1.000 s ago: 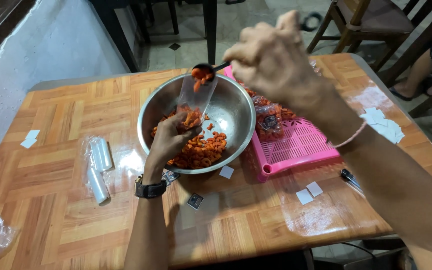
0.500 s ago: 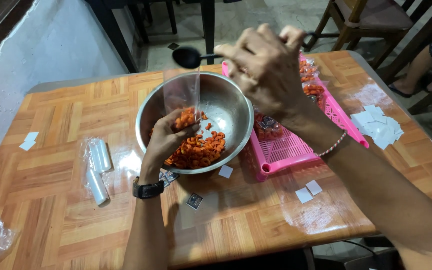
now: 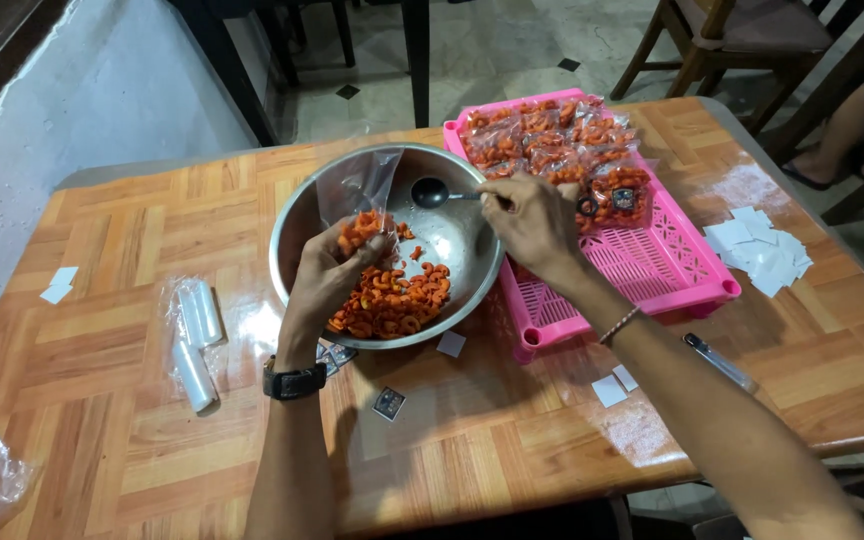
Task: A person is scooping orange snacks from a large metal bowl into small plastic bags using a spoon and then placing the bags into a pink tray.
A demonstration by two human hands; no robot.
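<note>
My left hand [image 3: 324, 275] holds a small clear plastic bag [image 3: 357, 196] upright over the steel bowl [image 3: 292, 226]; the bag has some orange curled snacks in its bottom. More of these orange snacks [image 3: 400, 298] lie heaped in the bowl. My right hand [image 3: 524, 219] grips a black spoon [image 3: 432, 191], its empty scoop lowered inside the bowl just right of the bag. A black watch sits on my left wrist.
A pink plastic tray [image 3: 642, 265] right of the bowl holds several filled snack bags [image 3: 552, 135] at its far end. Rolls of clear bags [image 3: 196, 335] lie left; white paper slips [image 3: 760, 250] right. A dark tool [image 3: 717, 361] rests near the front right. Chairs and a seated person's leg stand beyond.
My right hand came down from above the bag, where the spoon tipped snacks in, and now holds the empty spoon low inside the bowl. The left hand kept the bag in place.
</note>
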